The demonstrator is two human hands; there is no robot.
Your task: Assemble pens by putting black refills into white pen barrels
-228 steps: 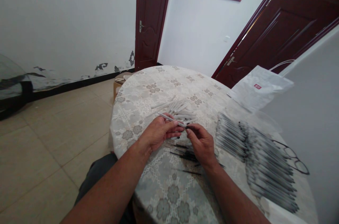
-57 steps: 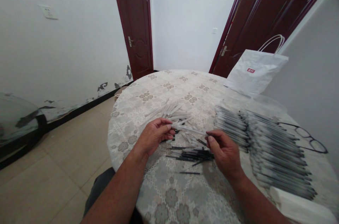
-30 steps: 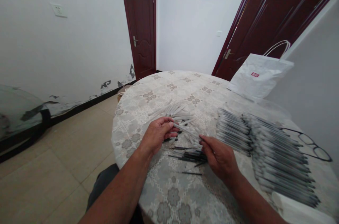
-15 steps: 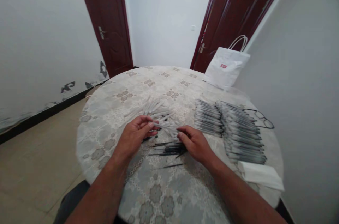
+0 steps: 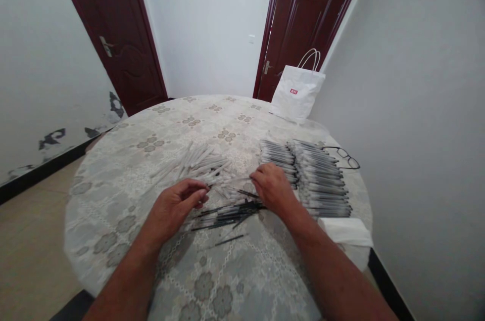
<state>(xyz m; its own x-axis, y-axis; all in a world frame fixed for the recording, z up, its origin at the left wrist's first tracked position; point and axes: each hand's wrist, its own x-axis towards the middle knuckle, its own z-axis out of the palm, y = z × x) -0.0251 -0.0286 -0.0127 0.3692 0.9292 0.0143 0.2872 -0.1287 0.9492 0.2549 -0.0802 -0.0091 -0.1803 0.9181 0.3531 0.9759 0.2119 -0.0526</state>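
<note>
My left hand is closed in a pinch beside a loose pile of pale pen barrels; a small dark tip shows at its fingers, too small to name. My right hand pinches the end of a thin translucent pen barrel, which points left toward my other hand. Below and between the hands lie several black pen refills, some partly under my right hand. One more dark refill lies apart, nearer to me.
Two stacked rows of pens with dark insides lie right of my right hand, with black-framed glasses beyond. A folded white cloth or paper sits at the right edge. A white paper bag stands at the back of the round table.
My hands have drawn apart; the barrel that was between both is now only in my right hand, nearer the pen rows. The camera has turned to the right.
</note>
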